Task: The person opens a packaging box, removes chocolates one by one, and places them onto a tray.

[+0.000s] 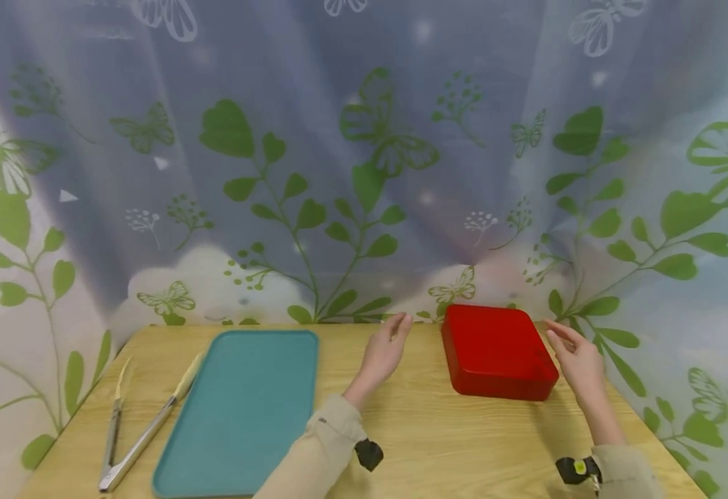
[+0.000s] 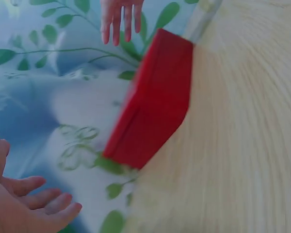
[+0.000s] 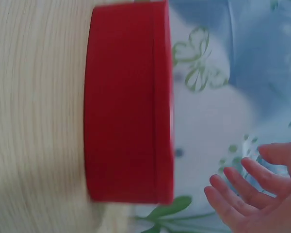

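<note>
A red square box with rounded corners lies flat toward the back right of the wooden table. To its left, a gap away, is my left hand, held above the table with relaxed fingers and nothing in them. My right hand is close by the box's right side, its fingers loosely extended and holding nothing. In the left wrist view the box shows its side walls, with the left fingers spread apart from it. The right wrist view has the box side-on, a lid seam along it, and the right fingers clear of it.
A teal rectangular tray lies left of the left forearm. Metal tongs with pale tips lie spread beside the tray's left edge. A patterned curtain hangs right behind the wooden table.
</note>
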Motion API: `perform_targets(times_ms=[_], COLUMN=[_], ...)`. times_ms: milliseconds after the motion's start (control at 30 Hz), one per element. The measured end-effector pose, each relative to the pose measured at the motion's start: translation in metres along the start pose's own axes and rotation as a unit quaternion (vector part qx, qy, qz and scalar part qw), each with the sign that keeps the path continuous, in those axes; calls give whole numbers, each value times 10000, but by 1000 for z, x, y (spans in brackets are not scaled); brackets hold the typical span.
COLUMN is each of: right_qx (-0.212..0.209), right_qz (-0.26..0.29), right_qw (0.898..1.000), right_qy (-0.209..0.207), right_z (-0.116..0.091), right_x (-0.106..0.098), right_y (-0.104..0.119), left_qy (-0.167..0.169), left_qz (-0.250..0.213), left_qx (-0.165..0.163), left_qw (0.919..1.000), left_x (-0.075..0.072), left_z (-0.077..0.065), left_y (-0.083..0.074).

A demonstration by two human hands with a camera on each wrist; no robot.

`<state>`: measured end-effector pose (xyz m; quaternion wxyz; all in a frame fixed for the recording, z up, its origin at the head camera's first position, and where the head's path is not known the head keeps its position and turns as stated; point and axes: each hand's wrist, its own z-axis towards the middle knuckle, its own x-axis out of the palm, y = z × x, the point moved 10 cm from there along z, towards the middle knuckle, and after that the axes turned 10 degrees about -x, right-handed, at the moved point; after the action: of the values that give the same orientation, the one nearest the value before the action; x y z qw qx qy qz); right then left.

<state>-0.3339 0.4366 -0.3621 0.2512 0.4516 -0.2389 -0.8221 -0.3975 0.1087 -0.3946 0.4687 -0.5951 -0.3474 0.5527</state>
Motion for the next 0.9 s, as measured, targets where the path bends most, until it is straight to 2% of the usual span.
perform_targets(times_ms=[133, 333, 433, 500, 567, 700, 800, 900], right_qx=[418, 1047, 1250, 1317, 1297, 1188, 1212, 1343], right_qz=[391, 735, 631, 501, 275, 61, 187, 538], right_qw=[9976, 9819, 9783, 9786, 9803, 9831, 9829, 9792], right_qy=[397, 1397, 1528, 1501, 1466, 1390, 1373, 1422], right_z=[1, -4, -6, -6, -5, -2, -2, -4], right_x=[8, 34, 38, 38, 37, 36, 38, 41], right_y=[-24, -48, -57, -60, -62, -61, -64, -67], left_qy=[-87, 71, 253, 220, 161, -24, 30, 119], left_qz=[-76, -218, -330, -314, -318, -245, -375, -532], left_qx=[-171, -415, -512, -547, -615, -697, -768, -811], left_qw=[9998, 9989, 9978, 9978, 9975, 9973, 9963, 9952], left_x=[29, 67, 87, 96, 101, 103, 104, 105], left_z=[14, 20, 20, 21, 20, 21, 22, 23], left_y=[9, 20, 24, 26, 27, 26, 28, 30])
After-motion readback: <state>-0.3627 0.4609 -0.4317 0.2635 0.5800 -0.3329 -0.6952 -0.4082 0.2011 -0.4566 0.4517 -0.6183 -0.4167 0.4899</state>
